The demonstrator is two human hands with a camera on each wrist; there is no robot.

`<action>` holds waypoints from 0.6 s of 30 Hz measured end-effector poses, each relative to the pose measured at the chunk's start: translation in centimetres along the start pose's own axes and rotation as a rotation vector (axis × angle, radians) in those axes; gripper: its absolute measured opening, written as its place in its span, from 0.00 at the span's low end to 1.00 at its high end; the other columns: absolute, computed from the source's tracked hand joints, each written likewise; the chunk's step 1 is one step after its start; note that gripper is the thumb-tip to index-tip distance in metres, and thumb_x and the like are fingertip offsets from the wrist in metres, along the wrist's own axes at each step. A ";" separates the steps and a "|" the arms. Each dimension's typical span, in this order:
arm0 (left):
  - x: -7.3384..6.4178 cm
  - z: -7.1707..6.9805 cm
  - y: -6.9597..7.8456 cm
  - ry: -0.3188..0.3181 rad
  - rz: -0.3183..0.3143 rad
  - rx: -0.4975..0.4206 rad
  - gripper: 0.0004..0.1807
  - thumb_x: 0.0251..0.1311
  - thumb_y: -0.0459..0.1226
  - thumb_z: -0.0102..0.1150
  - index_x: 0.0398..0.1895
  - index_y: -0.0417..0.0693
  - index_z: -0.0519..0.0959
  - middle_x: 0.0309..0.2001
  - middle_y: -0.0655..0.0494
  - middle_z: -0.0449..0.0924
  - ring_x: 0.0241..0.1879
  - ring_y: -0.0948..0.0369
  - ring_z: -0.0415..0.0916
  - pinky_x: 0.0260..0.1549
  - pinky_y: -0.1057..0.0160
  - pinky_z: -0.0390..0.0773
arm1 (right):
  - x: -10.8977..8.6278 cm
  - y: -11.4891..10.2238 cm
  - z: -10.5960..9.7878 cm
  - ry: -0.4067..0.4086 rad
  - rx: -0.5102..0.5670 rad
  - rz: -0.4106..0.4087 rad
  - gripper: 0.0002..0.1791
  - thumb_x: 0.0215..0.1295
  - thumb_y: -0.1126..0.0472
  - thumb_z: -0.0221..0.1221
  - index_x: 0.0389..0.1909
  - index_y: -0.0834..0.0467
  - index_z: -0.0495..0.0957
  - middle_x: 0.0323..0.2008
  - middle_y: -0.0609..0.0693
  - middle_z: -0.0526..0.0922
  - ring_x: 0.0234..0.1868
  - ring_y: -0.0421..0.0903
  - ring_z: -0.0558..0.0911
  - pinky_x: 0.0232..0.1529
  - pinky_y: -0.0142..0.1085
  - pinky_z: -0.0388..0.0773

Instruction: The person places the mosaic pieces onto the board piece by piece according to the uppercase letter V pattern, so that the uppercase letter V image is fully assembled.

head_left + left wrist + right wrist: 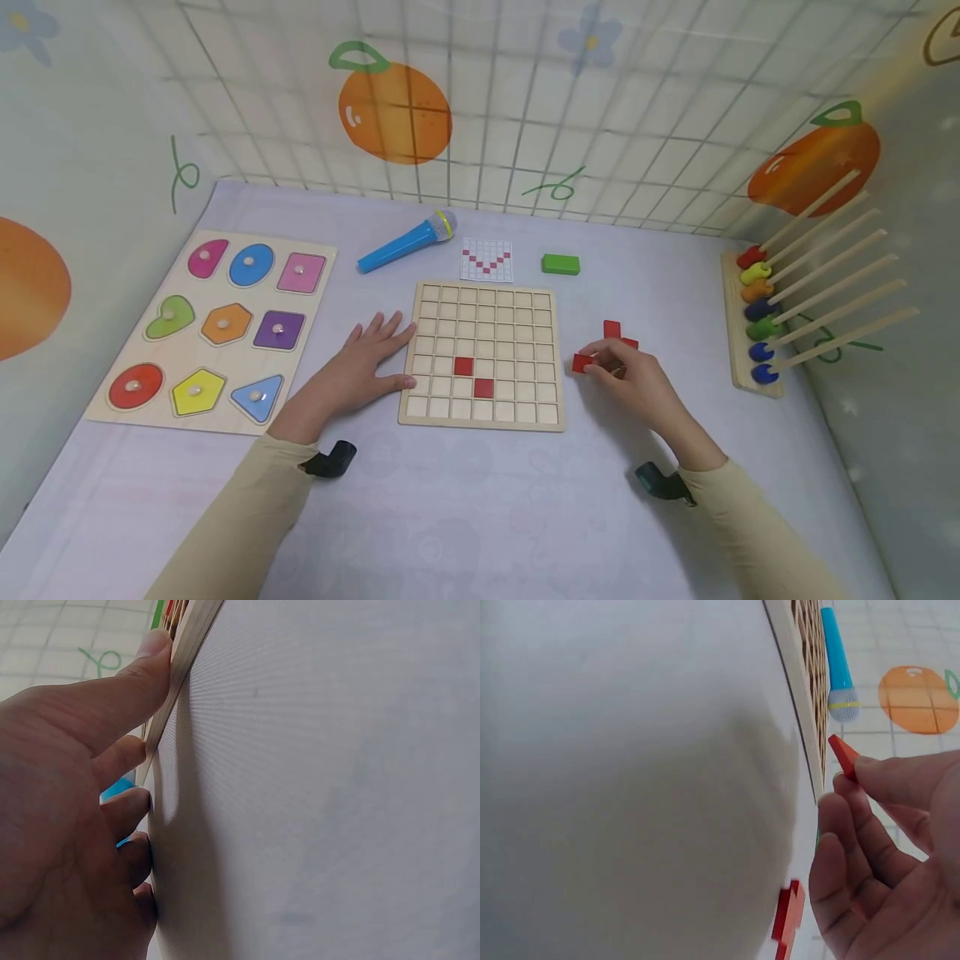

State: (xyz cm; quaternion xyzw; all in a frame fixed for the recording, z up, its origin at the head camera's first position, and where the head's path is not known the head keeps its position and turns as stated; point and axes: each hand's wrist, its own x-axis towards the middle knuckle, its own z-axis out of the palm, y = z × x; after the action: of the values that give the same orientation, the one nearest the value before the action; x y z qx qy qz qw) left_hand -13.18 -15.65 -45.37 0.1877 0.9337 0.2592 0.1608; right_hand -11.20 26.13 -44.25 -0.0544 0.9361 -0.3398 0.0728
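A wooden grid board [517, 413] lies mid-table, with one red tile [463, 367] and, diagonally below it, another red tile [483, 388] in its squares. My left hand [352, 375] lies spread at the board's left edge, thumb and forefinger touching the rim. Just right of the board, my right hand [637, 383] pinches a red square tile [582, 363] between thumb and fingers; in the right wrist view this tile [844, 756] is raised off the table. Beyond that hand lie several loose red tiles [612, 329], partly hidden by it.
Behind the board are a pattern card [487, 260] with a red V of squares, a green block [561, 264] and a blue toy microphone [408, 243]. A shape puzzle [247, 367] lies left; a bead rack with tall pegs [731, 333] stands right.
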 end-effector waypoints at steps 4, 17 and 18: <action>0.0 0.1 -0.1 0.003 -0.001 0.005 0.48 0.63 0.52 0.67 0.81 0.49 0.55 0.82 0.45 0.44 0.81 0.44 0.32 0.78 0.43 0.34 | 0.3 -0.7 0.5 -0.009 0.023 -0.011 0.14 0.68 0.61 0.66 0.53 0.52 0.81 0.38 0.49 0.85 0.37 0.48 0.82 0.42 0.40 0.83; 0.0 0.1 -0.3 0.001 0.004 0.009 0.48 0.64 0.53 0.67 0.81 0.50 0.54 0.82 0.46 0.43 0.81 0.44 0.32 0.78 0.43 0.33 | 1.4 -3.4 2.1 -0.043 0.058 -0.049 0.14 0.67 0.58 0.68 0.52 0.50 0.81 0.37 0.46 0.85 0.36 0.47 0.83 0.39 0.38 0.83; 0.1 0.1 -0.3 0.001 0.004 0.009 0.48 0.64 0.53 0.67 0.81 0.50 0.54 0.82 0.46 0.43 0.81 0.44 0.32 0.78 0.43 0.33 | 1.4 -3.6 2.2 -0.047 0.062 -0.058 0.14 0.67 0.59 0.68 0.52 0.50 0.81 0.37 0.46 0.85 0.37 0.46 0.83 0.39 0.38 0.83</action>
State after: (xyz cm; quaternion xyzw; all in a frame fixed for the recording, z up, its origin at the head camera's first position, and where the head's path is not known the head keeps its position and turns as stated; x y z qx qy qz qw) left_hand -13.27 -15.80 -45.63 0.1903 0.9345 0.2552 0.1591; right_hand -12.03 21.78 -43.80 -0.0872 0.9211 -0.3693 0.0867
